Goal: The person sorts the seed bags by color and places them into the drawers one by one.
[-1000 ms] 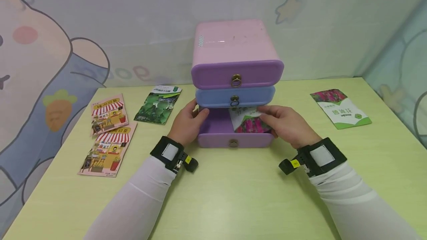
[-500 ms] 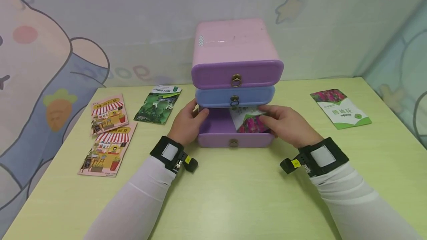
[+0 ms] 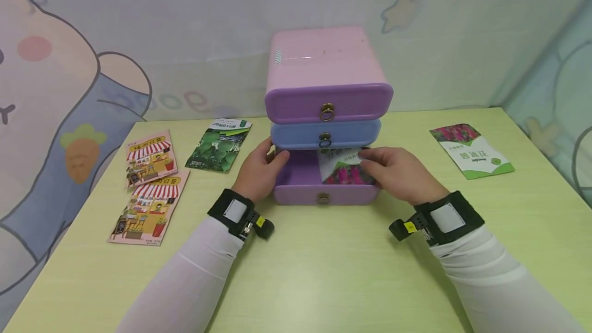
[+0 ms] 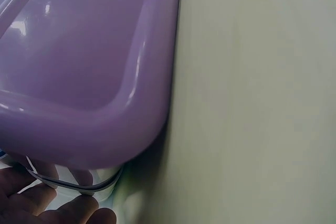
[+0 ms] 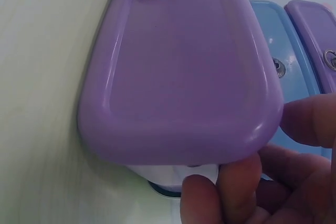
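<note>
A small chest (image 3: 326, 60) has a pink body and purple and blue upper drawers. Its bottom purple drawer (image 3: 300, 168) is pulled out, and a seed packet (image 3: 342, 166) with pink flowers on it lies inside at the right. My left hand (image 3: 260, 171) holds the drawer's left side, thumb over the edge; in the left wrist view its fingertips (image 4: 79, 208) press outside, behind the drawer front. My right hand (image 3: 400, 173) grips the right side wall, thumb and index finger over the packet's edge. Its lower fingertips (image 5: 239, 182) lie along the outer wall.
Two overlapping pink shop-picture packets (image 3: 148, 207) lie on the table (image 3: 296, 266) at the left. A green leafy seed packet (image 3: 219, 145) lies beyond them. Another pink-flower packet (image 3: 472, 150) is at the right. A printed curtain (image 3: 208, 30) hangs behind.
The flower packet in the drawer has shifted and turned slightly under my right thumb and index finger. My left hand, the drawers and the other packets keep their places.
</note>
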A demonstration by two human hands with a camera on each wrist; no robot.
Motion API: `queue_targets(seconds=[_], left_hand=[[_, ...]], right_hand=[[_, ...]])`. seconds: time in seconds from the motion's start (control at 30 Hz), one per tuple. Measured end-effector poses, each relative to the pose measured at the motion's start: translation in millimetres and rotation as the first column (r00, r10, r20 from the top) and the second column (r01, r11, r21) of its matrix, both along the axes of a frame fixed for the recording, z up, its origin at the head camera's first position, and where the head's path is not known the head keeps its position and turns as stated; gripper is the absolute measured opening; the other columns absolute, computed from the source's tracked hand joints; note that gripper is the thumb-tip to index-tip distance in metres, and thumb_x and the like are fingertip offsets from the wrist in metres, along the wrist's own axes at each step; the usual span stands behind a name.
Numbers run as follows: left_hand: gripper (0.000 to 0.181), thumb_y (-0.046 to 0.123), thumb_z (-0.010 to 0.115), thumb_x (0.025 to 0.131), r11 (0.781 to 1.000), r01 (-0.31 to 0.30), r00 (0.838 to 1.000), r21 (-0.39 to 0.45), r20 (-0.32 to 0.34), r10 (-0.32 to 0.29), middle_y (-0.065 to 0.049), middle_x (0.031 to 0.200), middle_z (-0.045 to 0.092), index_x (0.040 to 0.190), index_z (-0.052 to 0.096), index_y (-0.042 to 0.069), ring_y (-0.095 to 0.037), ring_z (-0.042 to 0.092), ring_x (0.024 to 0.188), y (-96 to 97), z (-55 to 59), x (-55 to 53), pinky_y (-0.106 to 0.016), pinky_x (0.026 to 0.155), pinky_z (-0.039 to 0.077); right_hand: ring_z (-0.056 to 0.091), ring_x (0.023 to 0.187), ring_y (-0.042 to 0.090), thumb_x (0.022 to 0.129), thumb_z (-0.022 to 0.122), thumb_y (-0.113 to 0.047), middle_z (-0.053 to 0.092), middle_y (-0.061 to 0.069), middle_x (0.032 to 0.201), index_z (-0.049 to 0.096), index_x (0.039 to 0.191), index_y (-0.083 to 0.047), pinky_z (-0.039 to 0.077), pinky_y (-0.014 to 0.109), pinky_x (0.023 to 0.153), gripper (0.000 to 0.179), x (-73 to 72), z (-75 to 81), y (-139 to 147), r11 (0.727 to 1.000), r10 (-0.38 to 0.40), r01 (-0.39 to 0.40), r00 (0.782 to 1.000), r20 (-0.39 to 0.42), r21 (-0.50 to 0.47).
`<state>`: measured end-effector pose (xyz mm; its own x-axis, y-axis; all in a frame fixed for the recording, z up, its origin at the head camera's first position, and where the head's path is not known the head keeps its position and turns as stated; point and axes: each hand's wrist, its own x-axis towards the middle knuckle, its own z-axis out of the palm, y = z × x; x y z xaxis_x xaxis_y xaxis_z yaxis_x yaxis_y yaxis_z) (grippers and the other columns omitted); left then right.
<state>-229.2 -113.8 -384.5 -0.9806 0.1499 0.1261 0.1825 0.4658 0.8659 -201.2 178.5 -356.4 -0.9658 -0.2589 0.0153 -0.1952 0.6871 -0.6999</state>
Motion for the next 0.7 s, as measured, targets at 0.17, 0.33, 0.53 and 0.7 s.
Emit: queue_targets(seconds=[0.17, 0.33, 0.53, 0.7], left_hand=[[0.055, 0.042, 0.053, 0.094, 1.000, 0.000, 1.000, -0.005, 0.002, 0.000, 0.001, 0.144, 0.039, 0.145, 0.035, 0.030, -0.021, 0.042, 0.121, 0.0, 1.0, 0.5, -0.042, 0.104, 0.037], [0.054, 0.040, 0.053, 0.095, 1.000, -0.001, 1.000, -0.003, 0.005, 0.001, 0.001, 0.144, 0.039, 0.145, 0.035, 0.030, -0.022, 0.042, 0.121, 0.2, 1.1, 0.7, -0.042, 0.103, 0.037], [0.054, 0.037, 0.053, 0.095, 1.000, 0.000, 1.000, 0.009, 0.007, -0.001, 0.001, 0.145, 0.038, 0.145, 0.035, 0.029, -0.023, 0.042, 0.122, 0.5, 1.1, 1.2, -0.042, 0.103, 0.037], [0.054, 0.038, 0.053, 0.095, 1.000, 0.005, 1.000, 0.013, 0.001, -0.005, 0.001, 0.145, 0.038, 0.145, 0.035, 0.029, -0.021, 0.042, 0.122, -0.1, 1.1, 1.0, -0.041, 0.103, 0.037]], right_hand=[[0.051, 0.064, 0.018, 0.097, 0.048, -0.036, 0.062, 0.005, 0.085, 0.063, 0.122, -0.012, 0.040, 0.032, 0.050, 0.038, 0.5, 1.8, -0.1, 1.000, -0.027, 0.027, 0.999, -0.024, 0.003], [0.058, 0.070, 0.016, 0.097, 0.048, -0.036, 0.065, 0.006, 0.101, 0.064, 0.121, -0.011, 0.047, 0.033, 0.056, 0.038, 1.5, 3.3, 0.0, 0.999, -0.031, 0.030, 0.999, -0.043, -0.016], [0.062, 0.084, 0.017, 0.097, 0.048, -0.035, 0.061, 0.008, 0.118, 0.064, 0.120, -0.009, 0.054, 0.035, 0.068, 0.038, 2.7, 4.2, -0.4, 0.997, -0.032, 0.031, 0.999, -0.023, -0.070], [0.060, 0.090, 0.020, 0.097, 0.048, -0.034, 0.060, 0.008, 0.120, 0.065, 0.118, -0.008, 0.055, 0.035, 0.069, 0.036, 2.0, 3.6, -1.7, 0.995, -0.048, 0.045, 0.999, -0.024, -0.088]])
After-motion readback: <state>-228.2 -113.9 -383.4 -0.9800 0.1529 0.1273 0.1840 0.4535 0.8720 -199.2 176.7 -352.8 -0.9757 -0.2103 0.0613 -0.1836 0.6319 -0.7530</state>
